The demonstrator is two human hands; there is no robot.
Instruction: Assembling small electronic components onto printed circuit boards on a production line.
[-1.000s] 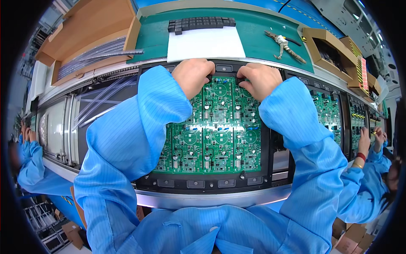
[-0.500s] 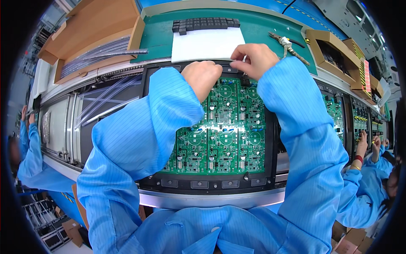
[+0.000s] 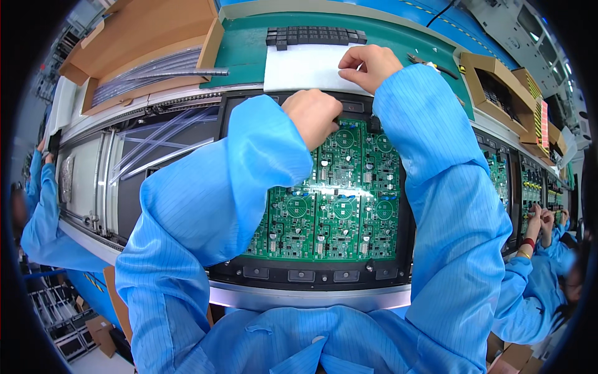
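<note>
The right hand (image 3: 374,67), fingers loosely curled and apparently empty, has moved off the circuit boards (image 3: 342,212) to above the white pad (image 3: 293,70), near the black blocks (image 3: 317,35). Only the left hand (image 3: 311,117) now works at the boards' far edge, fingers bent (I cannot tell what they grip). The boards lie in a black frame (image 3: 324,275).

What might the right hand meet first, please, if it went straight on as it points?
The right hand would probably meet the white sheet first, though its height above it is unclear.
</note>
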